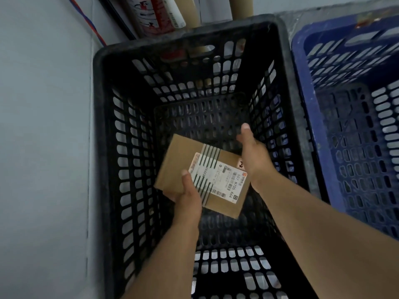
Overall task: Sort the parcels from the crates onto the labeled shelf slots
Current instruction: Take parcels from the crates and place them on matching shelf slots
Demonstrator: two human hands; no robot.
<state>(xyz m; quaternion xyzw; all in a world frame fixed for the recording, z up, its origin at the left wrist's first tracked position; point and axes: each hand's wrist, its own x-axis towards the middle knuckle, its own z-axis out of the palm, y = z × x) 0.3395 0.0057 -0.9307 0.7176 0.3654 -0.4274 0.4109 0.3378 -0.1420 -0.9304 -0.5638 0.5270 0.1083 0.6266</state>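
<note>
**Parcel held over the black crate**

The left forearm (172, 255) and right forearm (313, 234) reach from the near edge down into a black crate (98, 130) with slotted walls. The left hand (190, 190) grasps a brown cardboard parcel (179, 160) at its near-left corner, thumb pressed on the top face and fingers hidden beneath. The parcel is tilted and sits inside the crate's opening, above its perforated floor. A white shipping label (220, 175) with barcodes faces up on it, crossed by striped tape (210, 155).

The right hand (252, 152) is at the parcel's far-right corner, thumb pointing straight to the far side. Its fingers are out of sight, so I cannot tell whether it grips the parcel or only rests against it.

A blue crate (306, 104) stands just to the right of the black one, rims nearly touching. A plain grey surface (43, 147) runs along the left. At the far side, cardboard tubes (241, 7) stand behind the black crate, and a red and blue cord (90, 22) runs down the far-left corner.
</note>
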